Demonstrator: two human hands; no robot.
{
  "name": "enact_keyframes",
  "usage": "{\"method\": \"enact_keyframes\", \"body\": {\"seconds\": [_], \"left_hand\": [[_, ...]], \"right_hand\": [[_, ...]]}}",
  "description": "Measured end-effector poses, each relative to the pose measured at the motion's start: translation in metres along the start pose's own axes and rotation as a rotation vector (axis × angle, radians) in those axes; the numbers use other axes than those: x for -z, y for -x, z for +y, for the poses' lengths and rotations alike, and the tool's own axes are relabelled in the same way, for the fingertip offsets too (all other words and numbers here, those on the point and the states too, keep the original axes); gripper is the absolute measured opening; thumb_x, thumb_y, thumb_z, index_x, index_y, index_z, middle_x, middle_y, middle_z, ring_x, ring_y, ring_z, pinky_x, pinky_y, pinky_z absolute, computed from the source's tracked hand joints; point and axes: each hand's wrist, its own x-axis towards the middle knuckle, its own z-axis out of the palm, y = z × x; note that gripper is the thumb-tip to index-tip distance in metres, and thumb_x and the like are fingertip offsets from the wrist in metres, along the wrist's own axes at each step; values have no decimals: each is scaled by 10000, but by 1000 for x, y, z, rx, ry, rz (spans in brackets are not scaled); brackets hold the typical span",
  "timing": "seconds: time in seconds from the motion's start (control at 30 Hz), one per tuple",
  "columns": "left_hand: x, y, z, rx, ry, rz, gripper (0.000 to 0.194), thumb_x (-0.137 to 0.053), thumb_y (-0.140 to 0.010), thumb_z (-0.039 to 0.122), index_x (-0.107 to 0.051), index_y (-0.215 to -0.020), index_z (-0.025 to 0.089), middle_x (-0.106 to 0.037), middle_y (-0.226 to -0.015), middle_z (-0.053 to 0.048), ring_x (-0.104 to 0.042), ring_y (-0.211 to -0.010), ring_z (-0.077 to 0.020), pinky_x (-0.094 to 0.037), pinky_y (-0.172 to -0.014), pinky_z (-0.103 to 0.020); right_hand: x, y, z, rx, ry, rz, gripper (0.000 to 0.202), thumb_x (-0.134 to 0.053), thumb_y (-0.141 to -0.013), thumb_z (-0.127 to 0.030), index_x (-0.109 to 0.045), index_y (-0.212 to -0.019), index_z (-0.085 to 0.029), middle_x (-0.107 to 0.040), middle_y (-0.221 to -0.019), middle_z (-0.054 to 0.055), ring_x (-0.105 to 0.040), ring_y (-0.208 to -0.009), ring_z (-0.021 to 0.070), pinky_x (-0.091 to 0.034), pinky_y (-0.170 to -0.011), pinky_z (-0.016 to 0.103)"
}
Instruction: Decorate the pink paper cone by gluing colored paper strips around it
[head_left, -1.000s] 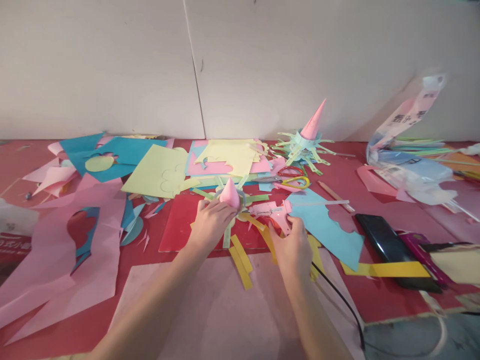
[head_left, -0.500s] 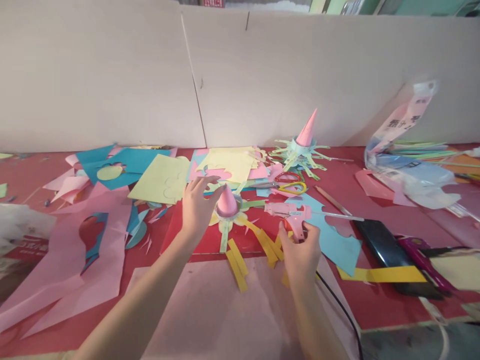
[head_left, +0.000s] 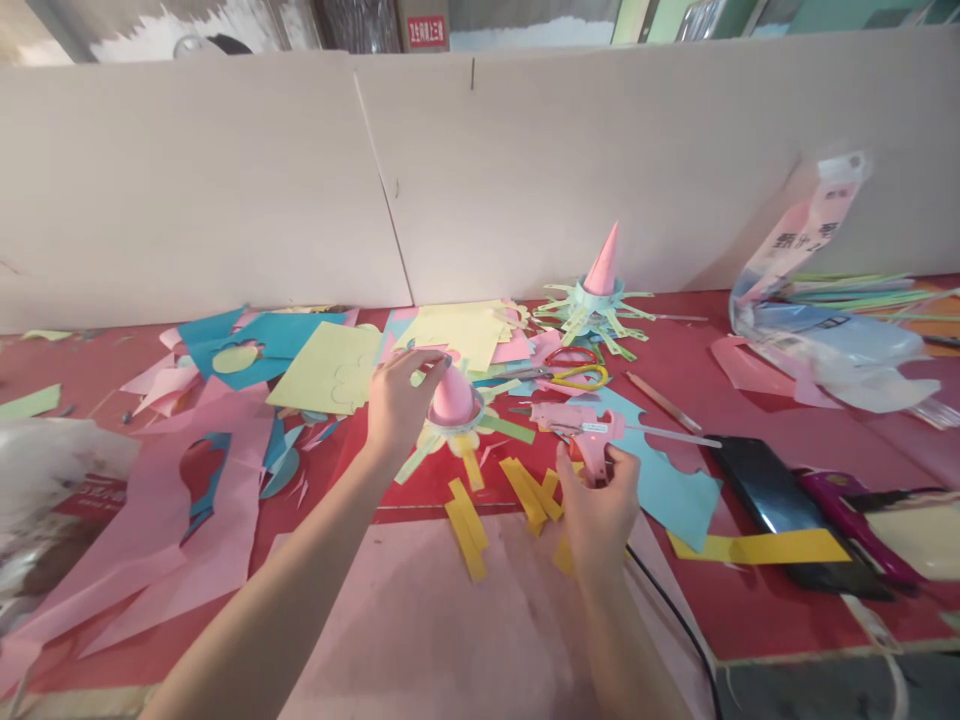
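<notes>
A small pink paper cone (head_left: 453, 400) stands in a pale ring on a base of petals and green and yellow strips. The fingers of my left hand (head_left: 397, 402) close round the cone's upper left side, near its tip. In my right hand (head_left: 602, 500) is a pink hot glue gun (head_left: 577, 425), its nozzle pointing left toward the paper piece and a clear glue stick out of its back. Several loose yellow paper strips (head_left: 466, 530) lie between my hands, in front of the cone.
Behind stands a finished-looking cone piece (head_left: 602, 275), with scissors (head_left: 570, 376) before it. Pink (head_left: 150, 520) and blue paper scraps (head_left: 292, 340) spread at left. To the right lie a pencil (head_left: 664, 400), a phone (head_left: 772, 490) and a plastic bag (head_left: 832, 350). A white board (head_left: 262, 190) rises behind.
The cone piece has turned: a yellow strip that pointed to the lower right now points toward me. My left fingers have closed in on the cone. My right hand stays nearly in place.
</notes>
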Motion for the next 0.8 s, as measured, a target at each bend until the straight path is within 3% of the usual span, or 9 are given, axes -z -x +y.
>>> {"method": "enact_keyframes", "body": {"seconds": [0.17, 0.47, 0.63, 0.7, 0.8], "left_hand": [[0, 1, 4, -6, 20, -48, 144, -583, -818, 267, -716, -867, 238, -723, -913, -15, -648, -838, -188, -461, -840, -355], [-9, 14, -11, -14, 22, -107, 131, -580, -826, 270, -698, -870, 236, -722, -911, -7, -649, -846, -186, -454, -849, -347], [1, 25, -10, -19, 29, 0, 207, -564, -844, 263, -637, -1036, 238, -668, -1050, -25, -604, -972, -188, -455, -850, -325], [2, 32, -14, -58, 11, 37, 157, -552, -855, 245, -642, -983, 231, -672, -997, -25, -599, -956, -183, -449, -835, -319], [0, 44, -24, -143, -35, -32, 118, -532, -875, 244, -648, -894, 235, -683, -907, -15, -600, -868, -173, -436, -789, -319]], "right_hand": [[1, 1, -1, -8, -8, -27, 464, -648, -665, -545, -488, -941, -208, -483, -653, -48, -486, -578, 133, -412, -572, 252], [-4, 2, 3, 79, 58, -58, 442, -649, -667, -526, -495, -930, -205, -519, -667, -25, -500, -572, 145, -422, -571, 266], [-9, 3, 7, 153, 95, -60, 447, -643, -672, -513, -503, -953, -193, -555, -704, -1, -524, -583, 152, -433, -591, 271], [-11, 3, 7, 169, 105, -67, 442, -639, -679, -505, -502, -960, -192, -576, -748, 14, -530, -589, 149, -437, -602, 273], [-13, 4, 7, 171, 126, -78, 443, -639, -682, -501, -501, -967, -192, -595, -807, 34, -538, -615, 153, -443, -620, 280]]}}
